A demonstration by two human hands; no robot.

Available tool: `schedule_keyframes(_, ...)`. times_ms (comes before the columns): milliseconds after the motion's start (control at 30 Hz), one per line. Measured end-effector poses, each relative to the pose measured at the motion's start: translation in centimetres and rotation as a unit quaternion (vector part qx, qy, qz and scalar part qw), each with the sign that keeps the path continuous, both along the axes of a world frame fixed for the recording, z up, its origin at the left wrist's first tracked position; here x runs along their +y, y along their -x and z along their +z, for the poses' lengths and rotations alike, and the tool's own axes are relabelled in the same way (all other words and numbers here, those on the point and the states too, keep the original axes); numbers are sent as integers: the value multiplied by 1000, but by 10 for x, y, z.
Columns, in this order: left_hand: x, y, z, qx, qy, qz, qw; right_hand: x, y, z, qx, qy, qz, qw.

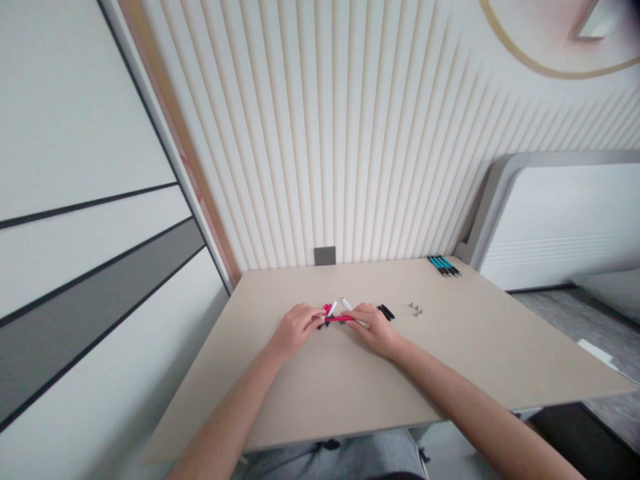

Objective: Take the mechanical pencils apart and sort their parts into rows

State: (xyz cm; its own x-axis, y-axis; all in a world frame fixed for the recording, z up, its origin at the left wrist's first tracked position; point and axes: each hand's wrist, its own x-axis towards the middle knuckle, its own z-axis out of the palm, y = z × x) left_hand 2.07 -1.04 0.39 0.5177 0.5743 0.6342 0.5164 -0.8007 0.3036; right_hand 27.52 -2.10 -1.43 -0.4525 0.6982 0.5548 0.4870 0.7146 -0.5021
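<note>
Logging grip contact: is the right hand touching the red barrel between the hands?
Touching. The head view shows it: the right hand has its fingertips on one end of the red barrel, no gap visible.

Overall light: bright, soft, fairly even; source direction unclear.
Fluted wall [330,133]: pale, fine shadow lines in grooves; ribs fan outward, wide-angle stretch.
Tabletop [310,387]: matte, only faint, soft shading.
Left panel [85,100]: pale, sinking to grey shadow low beside tabletop.
Pink barrel [340,319]: colour strong, fine detail lost.
Small grey pieces [415,311]: soft, edges indistinct.
Round wall frame [540,71]: smeared, pinkish haze within; extreme corner dark.
Dark floor [537,313]: dimmer, grainy-looking.
</note>
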Motion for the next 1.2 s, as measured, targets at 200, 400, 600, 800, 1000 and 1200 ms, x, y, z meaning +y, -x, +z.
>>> schedule_keyframes(200, -4, -7, 4, 1, -18, -29, 999, 0, 3, -2, 11, 8, 14, 1000)
schedule_keyframes(400, -4, -9, -5, 9, 69, -68, 995, -1, 8, -4, 21, 23, 17, 999)
schedule_keyframes(600, -4, -8, -11, 29, 74, -62, 995, -3, 9, -1, 12, 22, 16, 1000)
schedule_keyframes(800, -9, -9, -7, 53, 73, -60, 994, -9, 12, 1, 2, -55, -19, 998)
schedule_keyframes(1000, -8, -13, -10, 19, 88, -47, 995, -11, 18, 2, -38, -116, -7, 993)
schedule_keyframes(1200, -7, -15, -12, -12, 132, -34, 991, -11, 21, 3, -60, -139, 0, 988)
